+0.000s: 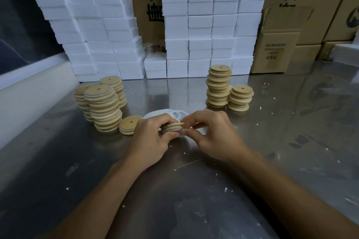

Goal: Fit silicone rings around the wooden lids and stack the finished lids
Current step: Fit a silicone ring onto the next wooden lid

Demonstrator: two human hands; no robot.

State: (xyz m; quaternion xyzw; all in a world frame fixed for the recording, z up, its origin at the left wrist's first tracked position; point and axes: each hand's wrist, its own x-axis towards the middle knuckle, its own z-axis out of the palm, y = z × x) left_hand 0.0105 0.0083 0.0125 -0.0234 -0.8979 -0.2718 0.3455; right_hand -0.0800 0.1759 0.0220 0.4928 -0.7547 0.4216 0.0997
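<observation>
Hands meet at frame centre: the left hand (153,137) grips a wooden lid (172,127), the right hand (211,132) pinches what looks like a silicone ring at its edge. Loose rings (171,113) lie just behind, with ringed stacks (103,103) at left and bare stacks (219,87) at right.

A grey, reflective metal tabletop (194,190) fills the foreground, scuffed and sprinkled with small white crumbs (226,189); along its far edge rise stacks of white foam blocks (200,25), the left stack (93,31) stepped and leaning, the right one taller and squarer; in the gap between them stand clear glass pieces (147,50), hard to make out; behind and to the right stand brown cardboard boxes (277,50) printed with black characters; a pale ledge (29,75) runs along the left side under a dark pane (19,25).
</observation>
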